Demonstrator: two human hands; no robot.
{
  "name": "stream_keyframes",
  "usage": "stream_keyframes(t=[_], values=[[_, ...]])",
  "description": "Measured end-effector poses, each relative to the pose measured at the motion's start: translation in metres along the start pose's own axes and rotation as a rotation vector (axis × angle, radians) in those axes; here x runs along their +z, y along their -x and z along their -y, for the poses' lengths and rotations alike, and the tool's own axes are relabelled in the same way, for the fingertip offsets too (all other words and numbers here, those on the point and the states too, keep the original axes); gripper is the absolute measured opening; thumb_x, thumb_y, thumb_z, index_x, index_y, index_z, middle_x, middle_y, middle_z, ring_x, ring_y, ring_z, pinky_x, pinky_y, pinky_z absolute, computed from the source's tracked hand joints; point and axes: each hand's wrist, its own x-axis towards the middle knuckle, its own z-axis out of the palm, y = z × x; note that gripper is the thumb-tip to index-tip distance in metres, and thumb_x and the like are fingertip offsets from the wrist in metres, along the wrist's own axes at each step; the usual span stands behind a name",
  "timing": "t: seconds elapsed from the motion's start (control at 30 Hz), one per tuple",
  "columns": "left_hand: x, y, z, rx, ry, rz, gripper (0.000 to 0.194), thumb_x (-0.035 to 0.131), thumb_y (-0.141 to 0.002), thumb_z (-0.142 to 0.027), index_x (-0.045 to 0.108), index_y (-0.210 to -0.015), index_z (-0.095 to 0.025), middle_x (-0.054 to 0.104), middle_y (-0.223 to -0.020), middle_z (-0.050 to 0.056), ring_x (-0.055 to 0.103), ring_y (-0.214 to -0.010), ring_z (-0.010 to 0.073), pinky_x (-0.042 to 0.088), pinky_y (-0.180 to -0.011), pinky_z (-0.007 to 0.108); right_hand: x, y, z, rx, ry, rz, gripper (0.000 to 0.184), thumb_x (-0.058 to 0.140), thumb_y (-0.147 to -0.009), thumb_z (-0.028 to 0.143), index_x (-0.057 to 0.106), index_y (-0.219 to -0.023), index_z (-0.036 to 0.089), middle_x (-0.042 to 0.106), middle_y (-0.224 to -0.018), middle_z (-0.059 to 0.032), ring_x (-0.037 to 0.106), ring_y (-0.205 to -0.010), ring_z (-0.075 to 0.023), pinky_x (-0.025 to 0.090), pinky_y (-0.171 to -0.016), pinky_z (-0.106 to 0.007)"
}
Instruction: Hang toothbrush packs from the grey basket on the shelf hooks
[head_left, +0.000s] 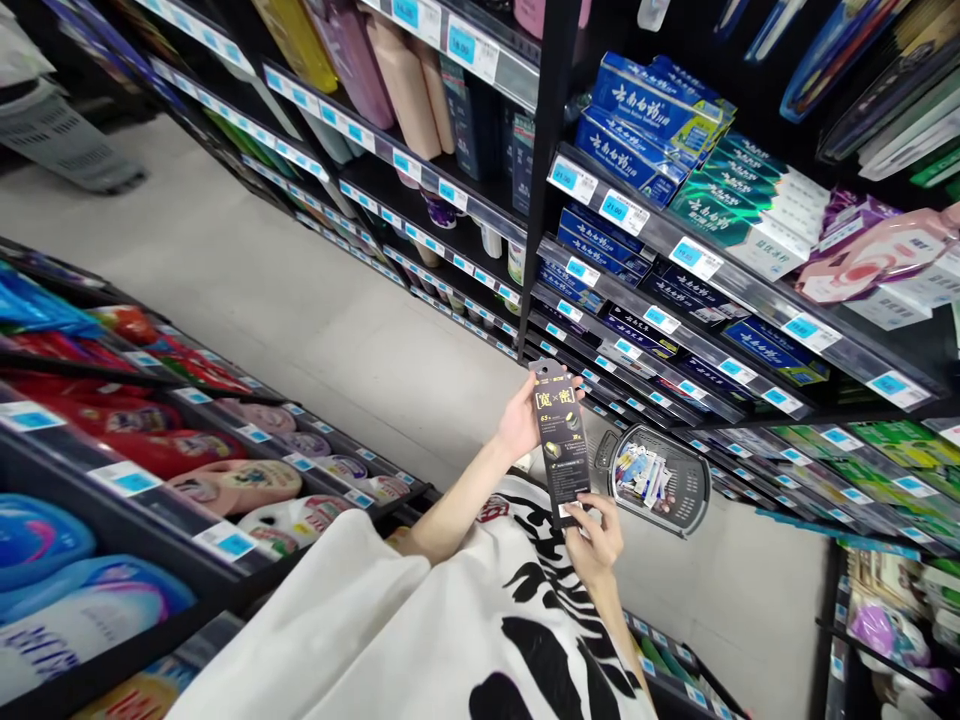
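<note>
Your left hand [521, 412] is closed on the upper part of the pack [559, 440], with fingertips showing past its far edge; this probably supports the pack from behind. Your right hand [596, 537] has its fingers partly curled, with the tips closed on the bottom end, likely to steady the pack without covering the print. Held this way, the printed face points toward you and the text reads nearly upright. The pack lies between your two hands, its middle exposed, its hanging tab projecting above the left-hand grip. The basket [694, 492] sits on the floor [739, 580] beyond your right hand, apart from the pack, with packets [643, 476] inside it.
</note>
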Motion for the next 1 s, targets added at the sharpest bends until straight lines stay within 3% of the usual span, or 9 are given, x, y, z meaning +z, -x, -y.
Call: stream_keyframes(t=[0.5,1.0], values=[[-0.0021,-0.0002,0.0039,-0.025,0.018,0.047,0.049,0.048,-0.099,-0.053,0.062,-0.13,-0.018,0.069,-0.131,0.013,0.064,-0.123,0.0334,0.054,-0.098,0.047,-0.0023,0.001,0.006,0.015,0.027,-0.02,0.049,0.053,-0.08,-0.005,0.073,-0.109,0.03,0.065,-0.101,-0.0056,0.065,-0.088,-0.0206,0.058,-0.071,-0.038],[-0.003,-0.003,0.0039,-0.048,0.101,0.051,0.05,0.041,-0.103,-0.048,0.06,-0.134,-0.014,0.069,-0.13,0.017,0.069,-0.116,0.0322,0.058,-0.092,0.044,-0.0004,0.0,0.0072,0.046,0.018,-0.013,0.046,0.052,-0.079,-0.006,0.073,-0.103,0.027,0.064,-0.1,-0.0064,0.065,-0.09,-0.0207,0.059,-0.07,-0.037]])
